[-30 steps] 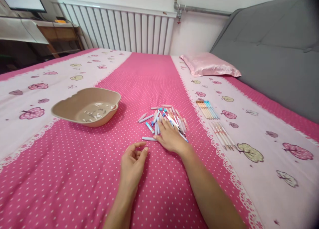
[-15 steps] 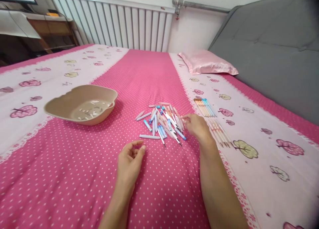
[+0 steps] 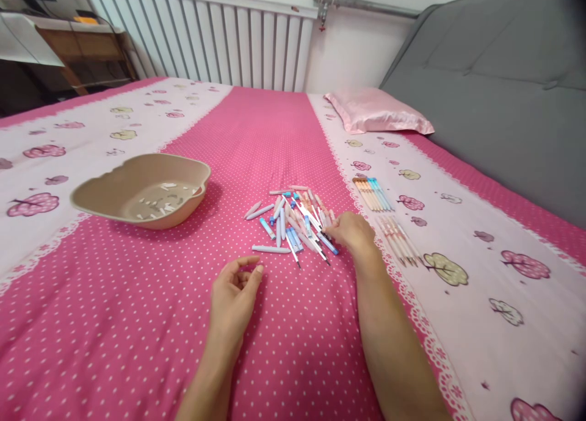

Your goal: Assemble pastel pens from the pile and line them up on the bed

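Observation:
A loose pile of pen parts lies on the pink dotted bedspread (image 3: 274, 323): pale barrels (image 3: 279, 229), small blue printed pieces (image 3: 293, 240) and white refills (image 3: 293, 250) with dark tips. My right hand (image 3: 350, 230) is at the pile's right edge, thumb and forefinger pinched together by a refill's dark tip. Whether that refill is between them I cannot make out. Nearer to me, left of the pile, my left hand (image 3: 235, 287) rests with fingers loosely curled, thumb apart, nothing held. Right of my right hand lie two rows of pens, one orange and blue (image 3: 373, 194), one pale (image 3: 399, 241).
A beige plastic basin (image 3: 141, 186) with small white and grey bits inside stands on the left of the bed. A pink pillow (image 3: 378, 111) lies at the far right, by a grey padded headboard (image 3: 485, 85). A white radiator (image 3: 215, 39) lines the far wall.
My right hand has shifted a little left and toward me along the pile's edge, its fingertips now at the refill tips. My left hand keeps its pose. The view has shifted slightly.

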Tool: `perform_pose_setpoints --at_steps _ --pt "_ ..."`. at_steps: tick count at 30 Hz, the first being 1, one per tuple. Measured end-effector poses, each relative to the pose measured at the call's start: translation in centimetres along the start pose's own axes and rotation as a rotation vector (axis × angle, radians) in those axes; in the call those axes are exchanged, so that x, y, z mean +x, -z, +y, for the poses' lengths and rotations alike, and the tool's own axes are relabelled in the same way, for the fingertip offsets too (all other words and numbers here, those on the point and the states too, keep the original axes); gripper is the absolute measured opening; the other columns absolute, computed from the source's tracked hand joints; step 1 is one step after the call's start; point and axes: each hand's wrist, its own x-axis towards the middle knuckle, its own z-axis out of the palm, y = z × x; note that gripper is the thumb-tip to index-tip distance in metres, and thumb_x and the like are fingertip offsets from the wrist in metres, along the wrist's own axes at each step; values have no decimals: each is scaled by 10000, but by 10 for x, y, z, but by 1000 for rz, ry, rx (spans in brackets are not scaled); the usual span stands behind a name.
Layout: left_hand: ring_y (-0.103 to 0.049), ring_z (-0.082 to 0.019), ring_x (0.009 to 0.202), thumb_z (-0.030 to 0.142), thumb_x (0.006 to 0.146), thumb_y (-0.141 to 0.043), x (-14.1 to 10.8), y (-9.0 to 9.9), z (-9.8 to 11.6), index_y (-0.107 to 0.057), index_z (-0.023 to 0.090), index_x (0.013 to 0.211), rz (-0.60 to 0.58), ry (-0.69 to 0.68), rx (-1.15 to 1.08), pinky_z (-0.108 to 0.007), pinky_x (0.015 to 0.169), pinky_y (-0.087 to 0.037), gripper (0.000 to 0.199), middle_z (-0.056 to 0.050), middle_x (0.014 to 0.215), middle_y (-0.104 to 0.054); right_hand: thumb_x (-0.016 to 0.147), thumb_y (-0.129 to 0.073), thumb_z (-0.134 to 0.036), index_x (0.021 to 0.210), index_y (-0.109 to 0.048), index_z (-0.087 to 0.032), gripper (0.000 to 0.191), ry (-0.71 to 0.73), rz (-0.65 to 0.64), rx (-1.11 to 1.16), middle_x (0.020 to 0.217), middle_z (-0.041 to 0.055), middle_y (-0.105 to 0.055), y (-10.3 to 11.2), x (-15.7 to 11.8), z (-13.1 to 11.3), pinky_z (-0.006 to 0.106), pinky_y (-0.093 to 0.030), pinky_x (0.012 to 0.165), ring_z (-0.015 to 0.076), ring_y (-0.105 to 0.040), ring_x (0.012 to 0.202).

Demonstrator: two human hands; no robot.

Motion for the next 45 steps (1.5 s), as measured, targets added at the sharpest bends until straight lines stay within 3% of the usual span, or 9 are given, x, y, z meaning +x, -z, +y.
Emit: perform_pose_setpoints --at_steps 9,15,25,27,30,33,36,41,45 --pt "-537 -130 578 433 645 -685 0 1 -1 -638 125 983 -7 -15 23 -222 527 -367 460 -33 638 -615 608 -721 -321 797 -729 -208 220 -1 1 25 885 126 -715 4 -2 2 368 -504 687 306 -671 860" --pt "-497 -118 567 455 655 -669 0 1 -2 -623 120 1003 -22 -9 45 -225 528 -344 486 -33 664 -612 668 -628 -255 759 -734 -242 140 23 52 58 865 89 -721 4 -5 2 313 -474 670 278 -673 861" --pt "-429 -98 544 452 665 -664 -1 0 0 -624 110 1004 -21 -7 35 -219 527 -320 483 6 597 -546 702 -650 -316 869 -732 -236 202 76 134 133 924 75 -723 2 -7 -5 292 -450 689 259 -658 900" --pt "-420 -95 538 454 665 -665 -2 1 0 -623 108 1005 -22 -9 33 -216 520 -313 487 10 589 -539 727 -646 -310 914 -722 -225 219 139 151 177 913 63 -725 1 -8 -8 290 -458 707 238 -659 885" --pt "-431 -99 546 452 663 -668 -1 1 -1 -621 106 1008 -23 -9 35 -218 525 -319 491 7 597 -544 766 -636 -296 963 -699 -197 229 367 151 265 909 51 -726 -3 -11 -17 281 -473 746 197 -660 854" --pt "-429 -97 542 452 665 -668 -1 2 -3 -620 105 1001 -25 -11 31 -218 523 -315 486 10 592 -542 787 -635 -284 1007 -685 -192 244 677 125 278 1037 63 -704 -11 -17 -29 325 -454 878 206 -626 989" --pt "-432 -96 541 447 668 -667 -1 1 -2 -619 104 998 -29 -15 22 -217 521 -313 478 6 595 -552 804 -631 -267 1149 -639 -176 357 941 39 196 1258 95 -605 -22 -23 -39 366 -342 1044 222 -501 1216" --pt "-442 -99 548 440 666 -667 -1 1 -1 -619 103 996 -25 -14 15 -219 531 -320 474 -2 604 -565 902 -468 -295 1426 -377 -178 544 919 -142 52 1532 104 -247 -33 -30 -43 465 -161 1136 273 -153 1425" --pt "-452 -102 551 432 662 -667 -1 2 -2 -622 105 998 -27 -6 12 -222 535 -325 471 -12 616 -579 898 -469 -366 1465 -285 -184 623 834 -214 24 1549 96 -168 -27 -28 -38 495 -141 1138 272 -132 1428"
